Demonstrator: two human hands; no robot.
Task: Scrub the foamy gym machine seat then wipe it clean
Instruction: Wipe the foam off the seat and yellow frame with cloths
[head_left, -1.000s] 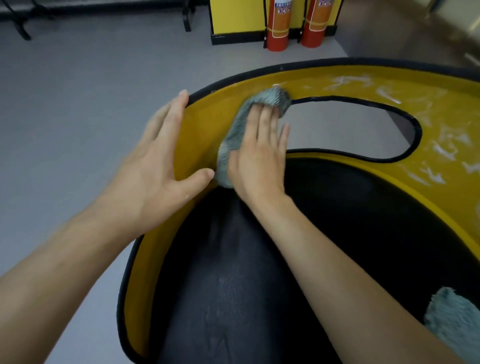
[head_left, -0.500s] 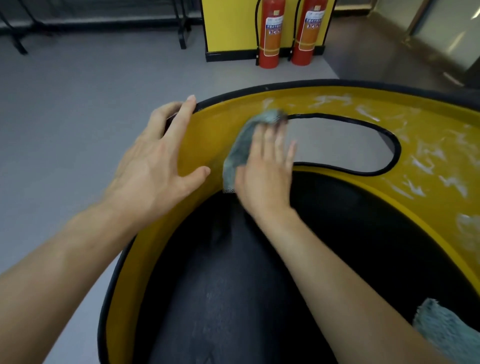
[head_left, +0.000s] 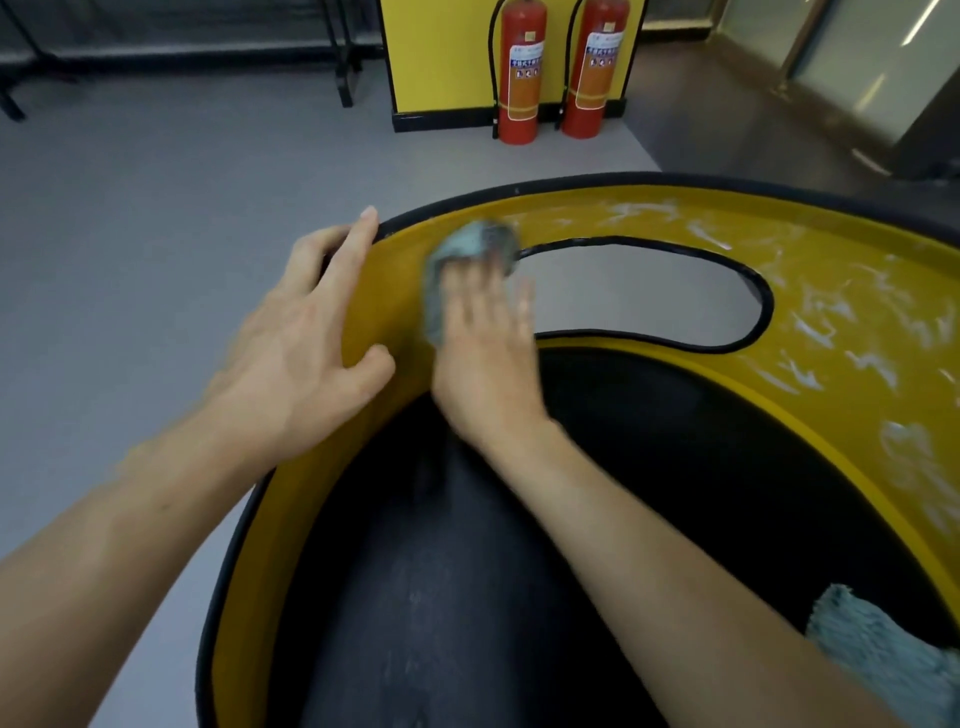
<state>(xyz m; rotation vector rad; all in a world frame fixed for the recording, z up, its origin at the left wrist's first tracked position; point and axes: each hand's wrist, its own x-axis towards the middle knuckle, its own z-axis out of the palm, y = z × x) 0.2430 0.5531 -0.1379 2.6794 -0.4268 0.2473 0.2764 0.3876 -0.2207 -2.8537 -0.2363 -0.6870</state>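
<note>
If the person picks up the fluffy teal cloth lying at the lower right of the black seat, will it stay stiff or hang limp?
Probably limp: the fluffy cloth has a shaggy pile and lies rumpled on the black seat pad. It looks light for its size, and its pile should not be slippery. Whether it is wet cannot be told.

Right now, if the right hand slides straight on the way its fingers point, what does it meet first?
The right hand presses flat on the grey cloth, fingers aimed up the yellow panel. Straight on, it would likely cross a narrow strip and meet the black rim first; depth is unclear.
</note>
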